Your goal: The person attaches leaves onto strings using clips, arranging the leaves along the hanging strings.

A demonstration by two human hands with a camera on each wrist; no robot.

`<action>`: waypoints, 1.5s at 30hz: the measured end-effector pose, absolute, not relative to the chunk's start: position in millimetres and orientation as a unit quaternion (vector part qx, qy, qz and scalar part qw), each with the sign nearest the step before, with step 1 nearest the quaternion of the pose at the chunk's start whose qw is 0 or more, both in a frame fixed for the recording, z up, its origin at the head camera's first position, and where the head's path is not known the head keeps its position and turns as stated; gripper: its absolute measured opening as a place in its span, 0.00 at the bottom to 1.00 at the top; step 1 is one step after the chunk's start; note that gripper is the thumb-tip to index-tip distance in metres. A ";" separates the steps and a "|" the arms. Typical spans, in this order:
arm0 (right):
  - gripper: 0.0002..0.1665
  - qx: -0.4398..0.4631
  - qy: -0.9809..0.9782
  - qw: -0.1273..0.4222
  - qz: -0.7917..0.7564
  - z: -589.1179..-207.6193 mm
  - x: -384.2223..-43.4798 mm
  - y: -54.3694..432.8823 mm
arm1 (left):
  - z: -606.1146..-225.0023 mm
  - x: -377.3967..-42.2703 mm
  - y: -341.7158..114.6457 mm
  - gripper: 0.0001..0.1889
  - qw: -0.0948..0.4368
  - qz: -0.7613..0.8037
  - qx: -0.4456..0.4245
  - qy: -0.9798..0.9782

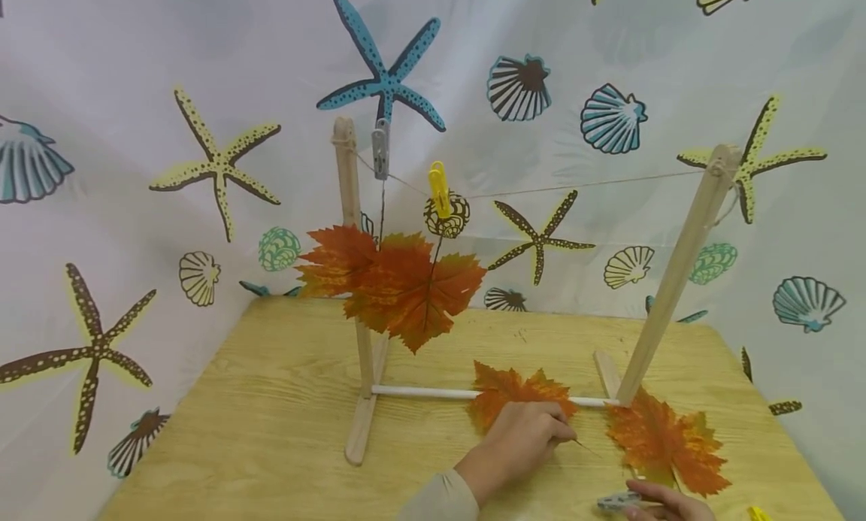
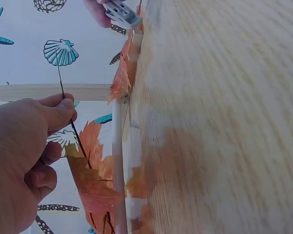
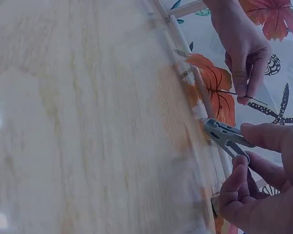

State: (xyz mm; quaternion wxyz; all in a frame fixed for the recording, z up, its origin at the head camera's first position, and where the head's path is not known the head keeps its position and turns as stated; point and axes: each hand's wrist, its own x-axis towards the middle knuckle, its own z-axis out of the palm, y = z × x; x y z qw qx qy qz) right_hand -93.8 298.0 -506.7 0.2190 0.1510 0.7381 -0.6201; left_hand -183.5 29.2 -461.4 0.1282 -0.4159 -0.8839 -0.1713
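My left hand pinches the thin dark stem of an orange artificial maple leaf between thumb and forefinger. In the head view that leaf spreads behind the hand, over the white crossbar. My right hand holds a grey clothespin by its handle end, with thumb and fingers on either side. Another orange leaf lies on the table just beyond the right hand, at the foot of the right post.
A wooden frame with a left post, right post and white crossbar stands on the table. Along its string, a grey clothespin and a yellow clothespin hold leaves. Something yellow lies front right.
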 end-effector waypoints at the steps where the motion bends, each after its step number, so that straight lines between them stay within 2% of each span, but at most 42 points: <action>1: 0.48 0.150 0.735 0.219 -0.624 -506.9 -93.2 297.1 | -460.3 -183.5 28.9 0.10 0.129 -0.169 -0.415 -0.885; 3: 0.48 0.163 0.725 0.216 -0.634 -506.8 -92.6 295.5 | -458.8 -183.8 28.1 0.10 0.127 -0.168 -0.414 -0.885; 9: 0.47 0.226 0.736 0.161 -0.617 -503.9 -93.0 284.0 | -456.5 -184.1 25.8 0.11 0.110 -0.169 -0.405 -0.892; 16: 0.42 0.238 0.747 0.114 -0.610 -495.4 -91.7 276.6 | -448.9 -180.4 23.9 0.09 0.118 -0.154 -0.397 -0.897; 23: 0.38 0.218 0.769 0.110 -0.591 -488.9 -97.4 274.7 | -441.1 -181.3 24.9 0.08 0.118 -0.151 -0.370 -0.909; 45: 0.44 0.202 0.777 0.089 -0.590 -467.3 -101.0 262.0 | -431.1 -181.8 22.2 0.07 0.077 -0.196 -0.334 -0.919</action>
